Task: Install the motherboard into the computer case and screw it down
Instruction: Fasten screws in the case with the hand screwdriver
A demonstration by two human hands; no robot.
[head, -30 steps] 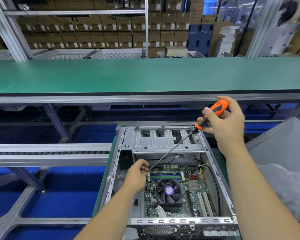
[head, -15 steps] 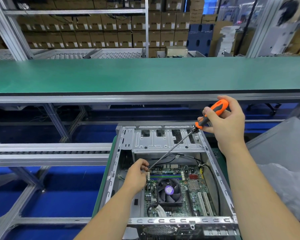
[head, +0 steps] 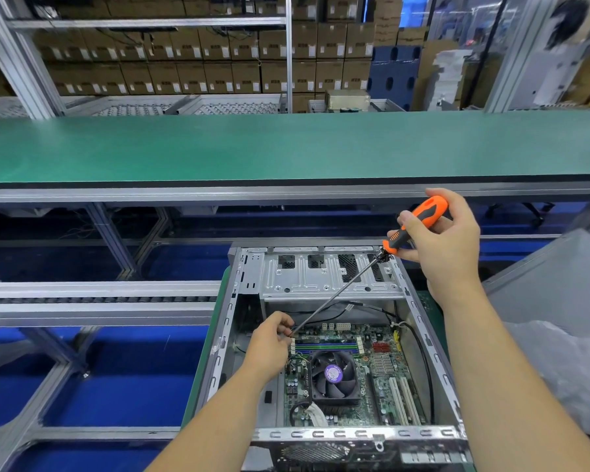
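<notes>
An open grey computer case (head: 322, 281) lies in front of me with the green motherboard (head: 378, 373) inside it, a black CPU fan (head: 334, 374) near its middle. My right hand (head: 447, 243) grips the orange-and-black handle of a long screwdriver (head: 338, 294) above the case's far right corner. The shaft slants down to the board's far left corner. There my left hand (head: 269, 345) pinches the tip of the shaft between its fingers. The screw under the tip is hidden by the fingers.
A long green conveyor table (head: 286, 148) runs across behind the case. A roller track (head: 96, 298) lies to the left over a blue floor. A grey panel and crumpled clear plastic (head: 559, 362) sit to the right. Black cables (head: 419, 345) run inside the case's right side.
Almost nothing has shifted; both hands keep their hold on the screwdriver, and the right hand's fingers have turned slightly on the handle.
</notes>
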